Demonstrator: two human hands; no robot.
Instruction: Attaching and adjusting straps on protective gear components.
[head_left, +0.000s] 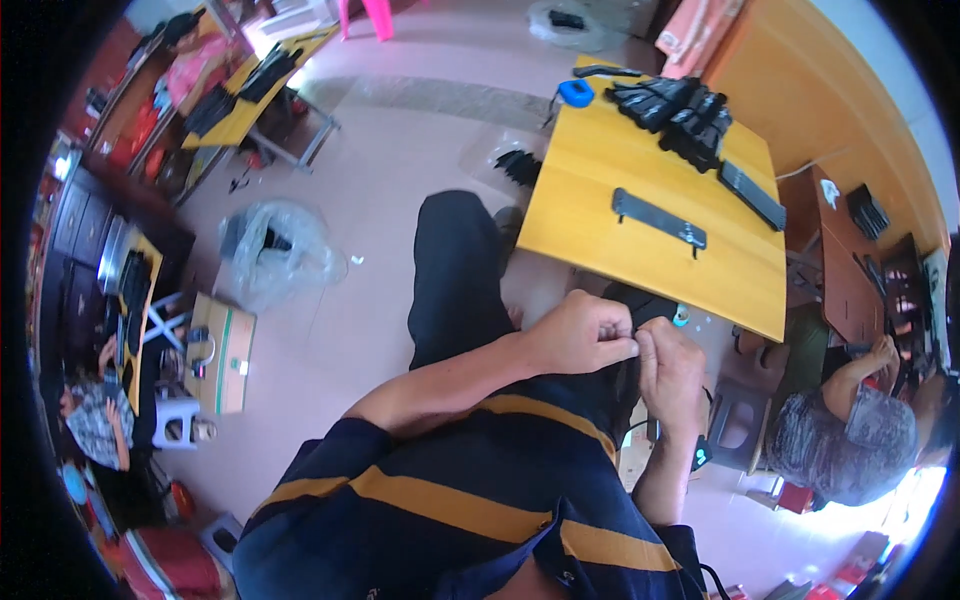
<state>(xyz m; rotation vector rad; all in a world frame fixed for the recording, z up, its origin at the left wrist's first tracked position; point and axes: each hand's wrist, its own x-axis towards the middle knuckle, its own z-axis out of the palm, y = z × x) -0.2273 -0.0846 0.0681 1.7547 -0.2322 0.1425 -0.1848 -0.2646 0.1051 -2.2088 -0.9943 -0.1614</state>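
Just right of the frame's centre, we see the left hand [585, 332] curled closed, thumb and forefinger pinched. Above it, on the yellow table [570, 190], lies a flat, dark grey bar [655, 217], long and square-ended, two short black tabs along its lower edge. The right hand [672, 368], also curled, meets the left's fingertips; we cannot tell what they grip.
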